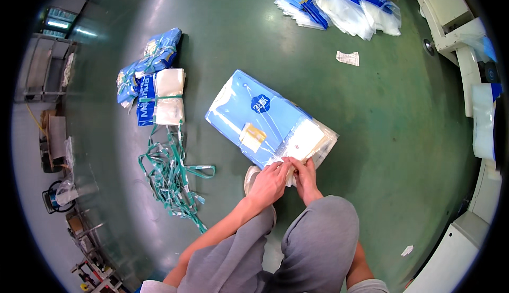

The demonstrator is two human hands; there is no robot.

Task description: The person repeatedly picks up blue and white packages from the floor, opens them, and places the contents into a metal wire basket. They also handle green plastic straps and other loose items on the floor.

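Note:
A thick stack of light-blue and clear printed plastic bags (233, 110) lies slantwise on the green floor in front of my knees. My left hand (269, 180) and my right hand (305, 180) meet at its near edge. On both, the fingers are bent and pinched on the bags' edge, and the fingertips almost touch each other. My left palm and what lies beneath the fingers are hidden. Between my left hand and the stack's lower corner shows part of a light shoe (251, 178).
Left of the stack are tied bundles of blue and white bags (169, 94) and a tangle of green strapping (172, 176). More loose bags (344, 4) lie at the far side, near a paper scrap (348, 58). A white machine frame (466, 76) stands right; shelving (47, 68) lines the left.

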